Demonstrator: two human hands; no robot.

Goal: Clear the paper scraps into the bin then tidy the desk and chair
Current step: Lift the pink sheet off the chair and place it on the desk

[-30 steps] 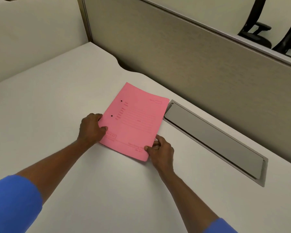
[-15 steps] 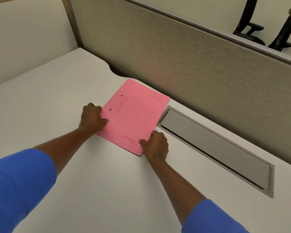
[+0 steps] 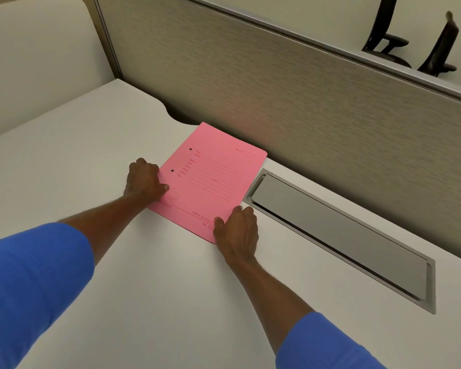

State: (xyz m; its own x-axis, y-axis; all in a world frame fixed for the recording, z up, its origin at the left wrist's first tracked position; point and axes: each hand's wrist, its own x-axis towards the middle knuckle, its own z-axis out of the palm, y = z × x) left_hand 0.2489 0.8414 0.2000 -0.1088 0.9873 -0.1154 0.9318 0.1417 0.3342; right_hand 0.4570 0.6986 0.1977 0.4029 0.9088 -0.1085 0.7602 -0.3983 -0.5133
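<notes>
A pink file folder point(image 3: 213, 177) lies flat on the white desk point(image 3: 64, 169), its far corner close to the grey partition. My left hand point(image 3: 144, 182) rests on the folder's left edge, thumb on top of the cover. My right hand point(image 3: 237, 233) holds the near right corner, thumb over the cover and fingers along the edge. Both arms are stretched forward in blue sleeves. No paper scraps and no bin are in view.
A grey cable-tray flap point(image 3: 338, 235) is set into the desk right of the folder. The fabric partition point(image 3: 304, 107) runs along the back, and a second panel point(image 3: 37, 54) closes the left. Two black office chairs point(image 3: 410, 43) stand beyond the partition.
Both hands have slid the folder away from me, towards the partition, and turned it slightly. My arms have stretched further out.
</notes>
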